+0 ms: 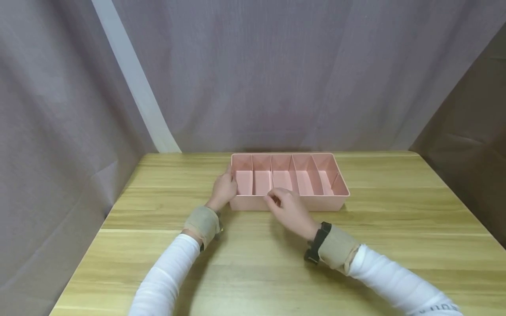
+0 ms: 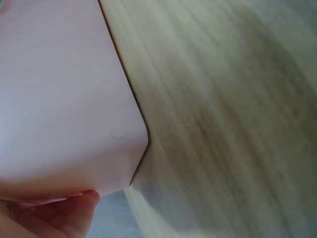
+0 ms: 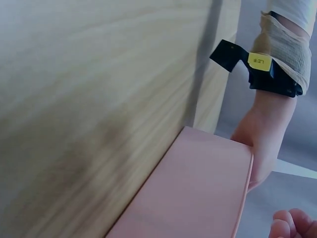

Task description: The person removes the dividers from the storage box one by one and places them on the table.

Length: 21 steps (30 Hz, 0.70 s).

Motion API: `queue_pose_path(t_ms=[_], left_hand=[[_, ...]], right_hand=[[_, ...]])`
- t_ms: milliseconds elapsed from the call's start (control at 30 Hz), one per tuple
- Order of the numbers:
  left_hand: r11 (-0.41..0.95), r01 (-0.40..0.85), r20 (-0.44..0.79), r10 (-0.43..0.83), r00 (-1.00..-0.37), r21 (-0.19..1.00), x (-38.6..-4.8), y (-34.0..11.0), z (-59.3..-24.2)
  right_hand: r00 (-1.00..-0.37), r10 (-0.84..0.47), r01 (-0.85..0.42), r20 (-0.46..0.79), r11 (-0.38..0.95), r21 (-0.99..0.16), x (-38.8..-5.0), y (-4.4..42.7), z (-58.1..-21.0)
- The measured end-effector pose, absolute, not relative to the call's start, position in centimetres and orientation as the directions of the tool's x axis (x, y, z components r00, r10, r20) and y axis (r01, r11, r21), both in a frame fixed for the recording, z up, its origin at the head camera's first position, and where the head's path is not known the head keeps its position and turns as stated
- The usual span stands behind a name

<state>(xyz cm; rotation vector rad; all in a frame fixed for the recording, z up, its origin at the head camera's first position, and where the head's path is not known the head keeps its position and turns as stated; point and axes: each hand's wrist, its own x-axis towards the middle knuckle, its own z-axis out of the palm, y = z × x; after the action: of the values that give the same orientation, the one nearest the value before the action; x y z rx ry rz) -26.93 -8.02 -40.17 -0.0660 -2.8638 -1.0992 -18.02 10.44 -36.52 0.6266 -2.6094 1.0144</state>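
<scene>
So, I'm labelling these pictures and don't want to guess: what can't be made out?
Head: near end of the third compartment from the left, hidden behind the right hand.
Head: lettering on the right sleeve, cut off by the bottom edge.
Left wrist: most of the left hand, cut off by the lower-left corner.

Probably a curtained-off workspace: greyish-mauve cloth drapes point(image 1: 269, 74) hang beyond the fingers point(image 1: 281, 192), with a flat, yellowish wood-grain tabletop point(image 1: 249, 272) spreading below them.
</scene>
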Motion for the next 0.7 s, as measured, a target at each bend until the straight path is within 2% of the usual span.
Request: queue_pose_path(t_ms=[700], left_hand=[[0.741, 0.071, 0.107, -0.001, -0.994, 0.668, -27.0, -8.0, -40.4]], right_hand=[[-0.908, -0.25, -0.41, 0.336, 0.693, -0.593, -20.3, 8.4, -35.8]])
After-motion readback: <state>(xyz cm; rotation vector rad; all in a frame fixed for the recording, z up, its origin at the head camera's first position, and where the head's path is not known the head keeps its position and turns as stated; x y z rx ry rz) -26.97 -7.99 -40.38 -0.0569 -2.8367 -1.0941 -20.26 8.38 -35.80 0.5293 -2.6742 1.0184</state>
